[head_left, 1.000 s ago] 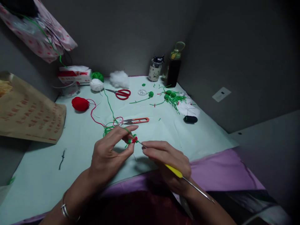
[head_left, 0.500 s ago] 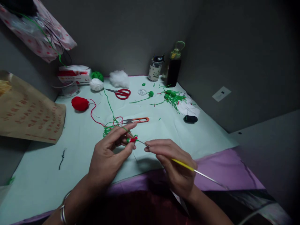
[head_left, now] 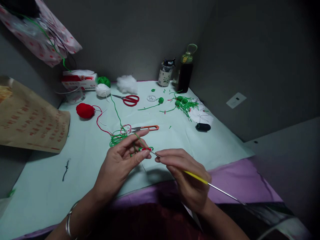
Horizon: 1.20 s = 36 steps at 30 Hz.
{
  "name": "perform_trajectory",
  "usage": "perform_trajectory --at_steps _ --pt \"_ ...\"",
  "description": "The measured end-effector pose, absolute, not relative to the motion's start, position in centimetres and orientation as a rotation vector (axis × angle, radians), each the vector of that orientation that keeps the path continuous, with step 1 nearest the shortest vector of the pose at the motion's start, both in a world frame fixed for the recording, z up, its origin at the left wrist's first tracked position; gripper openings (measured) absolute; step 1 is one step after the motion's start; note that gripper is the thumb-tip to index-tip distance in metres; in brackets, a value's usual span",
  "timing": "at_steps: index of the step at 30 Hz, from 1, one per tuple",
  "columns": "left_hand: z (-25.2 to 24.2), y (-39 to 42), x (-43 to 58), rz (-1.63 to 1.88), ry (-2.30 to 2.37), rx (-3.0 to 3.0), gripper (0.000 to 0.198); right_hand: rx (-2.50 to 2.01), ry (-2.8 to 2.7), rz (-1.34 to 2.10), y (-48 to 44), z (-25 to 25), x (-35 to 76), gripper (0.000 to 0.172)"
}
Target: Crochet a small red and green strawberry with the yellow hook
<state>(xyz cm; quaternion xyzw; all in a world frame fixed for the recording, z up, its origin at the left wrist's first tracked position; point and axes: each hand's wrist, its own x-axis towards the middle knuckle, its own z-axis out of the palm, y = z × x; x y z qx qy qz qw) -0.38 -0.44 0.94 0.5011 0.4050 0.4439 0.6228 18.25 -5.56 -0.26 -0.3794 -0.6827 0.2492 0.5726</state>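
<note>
Between the thumb and fingers of my left hand (head_left: 122, 160) is pinched a small red and green crochet piece (head_left: 145, 149), partly covered by the thumb. Green yarn runs from the piece over my raised left index finger. My right hand (head_left: 185, 173) grips a crochet hook (head_left: 196, 177) with a yellow handle, its metal tip at the piece. Just beyond my left hand lies a tangle of green yarn (head_left: 117, 139). Orange-handled thread snips (head_left: 150, 127) rest beside the tangle.
Red scissors (head_left: 131, 100), a red yarn ball (head_left: 85, 110), a white yarn ball (head_left: 102, 90) and white stuffing (head_left: 127, 84) lie farther back. Green crocheted pieces (head_left: 184, 104) are heaped at right, before a bottle (head_left: 185, 71). A paper bag (head_left: 35, 120) stands at left.
My left hand has shifted slightly right and turned, so its thumb covers more of the crochet piece. The hook tip stays at the piece; my right hand has barely moved.
</note>
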Motion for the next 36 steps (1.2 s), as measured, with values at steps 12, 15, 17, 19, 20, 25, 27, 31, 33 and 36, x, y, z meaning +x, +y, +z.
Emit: perform_trajectory --at_steps 12,15,17,19,20,25,27,31,33,36 --pt "0.2 -0.7 0.1 1.129 1.065 1.5 0.044 -0.887 -1.165 0.984 -4.7 -1.1 18.0 0.019" --pt "-0.1 -0.7 0.0 1.133 1.067 1.564 0.041 -0.859 -1.063 1.1 -4.4 -1.2 18.2 0.015" --pt "0.0 -0.7 -0.1 1.126 1.076 1.571 0.039 -0.847 -0.998 1.169 -4.2 -1.1 18.2 0.012" --pt "0.1 -0.7 -0.1 1.116 1.075 1.561 0.038 -0.842 -0.943 1.237 -4.0 -0.9 18.2 0.011" --pt "0.2 -0.6 -0.1 1.108 1.072 1.545 0.038 -0.841 -0.92 1.266 -3.9 -0.9 18.2 0.011" --pt "0.1 -0.6 0.1 1.004 1.068 1.352 0.037 -0.865 -0.912 1.253 -3.7 -1.3 17.9 0.013" --pt "-0.1 -0.5 0.2 0.986 1.056 1.291 0.036 -0.878 -0.959 1.147 -3.8 -1.8 17.7 0.013" --pt "-0.5 -0.6 0.3 0.974 1.011 1.183 0.034 -0.881 -1.07 0.968 -3.9 -2.3 17.5 0.014" --pt "-0.7 -0.6 0.4 0.962 0.969 1.109 0.037 -0.87 -1.093 0.964 -3.8 -2.3 17.5 0.015" --pt "-0.8 -0.7 0.4 0.95 0.897 1.022 0.041 -0.859 -1.09 0.99 -3.6 -2.2 17.6 0.017"
